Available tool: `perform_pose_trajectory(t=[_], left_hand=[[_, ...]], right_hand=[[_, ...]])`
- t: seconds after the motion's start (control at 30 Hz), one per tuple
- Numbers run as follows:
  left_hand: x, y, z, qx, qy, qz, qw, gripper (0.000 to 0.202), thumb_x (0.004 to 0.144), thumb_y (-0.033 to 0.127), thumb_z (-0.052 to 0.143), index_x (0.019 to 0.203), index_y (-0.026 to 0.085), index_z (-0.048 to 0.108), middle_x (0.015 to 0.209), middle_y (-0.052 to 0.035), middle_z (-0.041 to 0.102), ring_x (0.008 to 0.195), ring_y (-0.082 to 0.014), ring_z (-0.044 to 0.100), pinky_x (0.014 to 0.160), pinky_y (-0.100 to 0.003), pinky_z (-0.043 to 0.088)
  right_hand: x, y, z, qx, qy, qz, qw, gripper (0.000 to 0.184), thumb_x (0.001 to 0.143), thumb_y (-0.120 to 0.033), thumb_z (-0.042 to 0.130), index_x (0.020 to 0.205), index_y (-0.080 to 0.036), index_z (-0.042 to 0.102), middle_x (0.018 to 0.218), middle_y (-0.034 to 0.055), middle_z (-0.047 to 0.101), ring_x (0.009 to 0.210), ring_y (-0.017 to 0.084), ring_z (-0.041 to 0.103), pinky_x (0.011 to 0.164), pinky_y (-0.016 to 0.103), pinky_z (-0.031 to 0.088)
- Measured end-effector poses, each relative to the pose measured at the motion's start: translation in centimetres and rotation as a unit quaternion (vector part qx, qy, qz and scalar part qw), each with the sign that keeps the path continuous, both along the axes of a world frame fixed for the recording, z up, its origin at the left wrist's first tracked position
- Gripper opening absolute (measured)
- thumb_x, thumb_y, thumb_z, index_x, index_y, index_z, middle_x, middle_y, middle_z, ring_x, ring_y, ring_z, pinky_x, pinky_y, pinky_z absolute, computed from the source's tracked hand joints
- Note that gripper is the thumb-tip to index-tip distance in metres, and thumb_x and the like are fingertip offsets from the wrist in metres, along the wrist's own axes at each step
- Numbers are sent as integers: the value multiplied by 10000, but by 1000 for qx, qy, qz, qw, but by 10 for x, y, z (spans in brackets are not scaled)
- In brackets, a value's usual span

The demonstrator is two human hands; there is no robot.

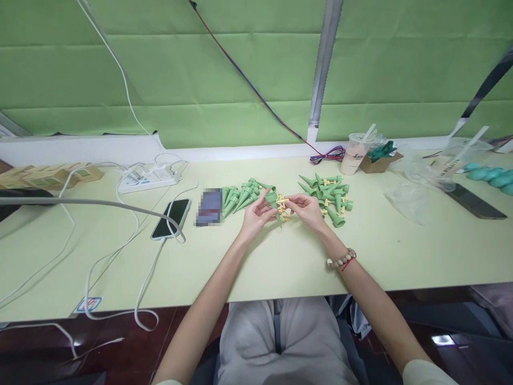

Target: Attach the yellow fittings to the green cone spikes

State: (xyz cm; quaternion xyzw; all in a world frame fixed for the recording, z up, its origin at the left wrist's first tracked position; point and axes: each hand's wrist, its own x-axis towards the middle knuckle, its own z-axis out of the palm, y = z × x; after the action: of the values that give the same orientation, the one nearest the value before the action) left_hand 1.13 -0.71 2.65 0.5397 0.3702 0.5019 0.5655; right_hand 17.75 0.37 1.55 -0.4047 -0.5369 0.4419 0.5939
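Far left, a white power strip sits on the table; nearer, a smartphone. Then a pile of green plastic spikes (242,195). Now the left hand (256,218), fingers gripping one green spike (271,200), tip pointing near! Just right, the right hand (308,211) pinches a small yellow fitting (282,201). Beyond it, another heap of spikes (336,199), yellow fittings among them.

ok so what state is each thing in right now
left hand: holding a green cone
right hand: pinching a small yellow piece
left cone pile: roughly lined up
right cone pile: jumbled
white-edged phone: flat, screen dark, cable plugged in
pink drink cup: upright, straw in
cardboard box: open, filled
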Motion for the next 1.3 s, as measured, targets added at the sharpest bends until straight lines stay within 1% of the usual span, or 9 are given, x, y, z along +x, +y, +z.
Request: perform_pose_trajectory(t=[0.1, 0.3, 0.5, 0.77, 0.83, 0.93, 1.1, 1.2, 1.3], left_hand=[[0, -1, -1, 6, 6, -5, 1000, 742, 637, 323, 776, 1327, 235, 516, 833, -20, 609, 741, -120, 594, 689, -273, 541], [0, -3, -2, 34, 35, 11, 999, 601, 657, 313, 749, 1229, 206, 597, 617, 43, 493, 654, -112, 550, 654, -261, 519], [-1, -3, -2, 115, 108, 60, 986, 467, 691, 273, 708, 1143, 172, 648, 602, 34, 521, 593, -107, 510, 621, -240, 462], [-3, -1, -2, 148, 127, 47, 980, 441, 687, 260, 705, 1113, 159, 658, 617, 32, 505, 591, -98, 467, 620, -231, 446], [-4, 2, -4, 124, 113, 35, 985, 485, 682, 308, 717, 1138, 161, 643, 629, 27, 496, 604, -101, 477, 601, -228, 456], [-5, 6, -5, 58, 79, 16, 995, 573, 657, 403, 739, 1168, 176, 616, 705, 4, 522, 651, -115, 529, 587, -237, 493], [-8, 9, -7, -13, 54, -1, 998, 513, 609, 449, 771, 1017, 172, 632, 761, -2, 510, 677, -128, 584, 553, -244, 520], [-6, 8, -12, -25, 46, -11, 999, 456, 575, 450, 794, 852, 139, 609, 744, 3, 493, 654, -113, 561, 534, -242, 520], [-3, 7, -18, -31, 36, -13, 999, 444, 549, 440, 810, 764, 132, 574, 712, 19, 458, 636, -100, 537, 530, -246, 523]], right_hand=[[0, -1, 0, -7, -4, 4, 1000, 390, 565, -495, 788, 739, -158, 696, 753, 89, 740, 634, 183, 680, 547, 294, 556], [-1, -2, -1, -7, 5, 6, 1000, 409, 536, -520, 793, 707, -170, 668, 730, 82, 731, 623, 186, 678, 579, 312, 564], [-7, -5, -1, -26, 18, 24, 999, 433, 523, -556, 787, 671, -186, 617, 698, 63, 717, 587, 177, 672, 584, 313, 565], [-10, -8, -3, -87, 37, 56, 994, 507, 444, -584, 814, 684, -185, 614, 647, 38, 691, 586, 182, 665, 622, 339, 577], [-11, -6, -3, -74, 14, 49, 996, 515, 479, -615, 787, 693, -182, 608, 657, 42, 686, 597, 186, 663, 623, 345, 575], [-10, -6, -2, 22, -83, -3, 996, 447, 662, -614, 680, 740, -179, 615, 767, 72, 693, 678, 193, 663, 625, 334, 561], [-2, -8, 0, 198, -298, -25, 934, 257, 891, -408, 524, 978, -198, 645, 966, 105, 669, 875, 218, 634, 696, 327, 528], [3, -7, -3, 235, -396, -38, 887, 220, 931, -324, 474, 951, -199, 654, 921, 108, 671, 874, 228, 627, 769, 341, 491], [3, -6, -9, 244, -460, -48, 853, 261, 948, -293, 428, 898, -179, 657, 879, 125, 671, 847, 236, 619, 752, 334, 464]])
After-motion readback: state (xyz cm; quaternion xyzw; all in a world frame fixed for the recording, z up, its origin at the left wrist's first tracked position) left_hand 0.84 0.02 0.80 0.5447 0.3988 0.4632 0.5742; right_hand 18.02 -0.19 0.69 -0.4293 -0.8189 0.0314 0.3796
